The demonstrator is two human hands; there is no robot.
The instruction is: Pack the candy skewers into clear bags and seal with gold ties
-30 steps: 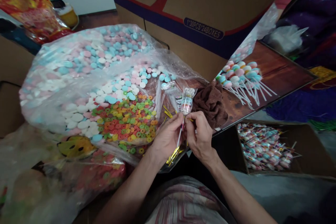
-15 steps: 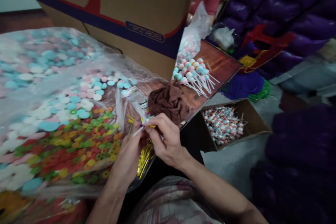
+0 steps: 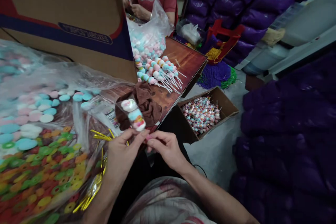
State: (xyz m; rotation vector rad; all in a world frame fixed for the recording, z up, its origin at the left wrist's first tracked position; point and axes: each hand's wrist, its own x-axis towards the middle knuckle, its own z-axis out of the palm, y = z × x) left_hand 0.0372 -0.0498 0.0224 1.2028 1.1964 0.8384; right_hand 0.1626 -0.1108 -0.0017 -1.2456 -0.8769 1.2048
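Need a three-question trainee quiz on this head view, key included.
1. True or false: the brown cloth lies on the table.
2. The person's left hand holds: A) gold ties; B) wrapped candy; C) scissors.
3. Fill in: the small open box to the right of the table contains a pile of ____.

Key: 1 true; 2 B; 3 candy sticks.

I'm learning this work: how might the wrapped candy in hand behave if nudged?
The wrapped candy may give slightly, since it looks puffy. Its clear wrapper could be slippery. It might tip, as the left hand holds only its lower end.
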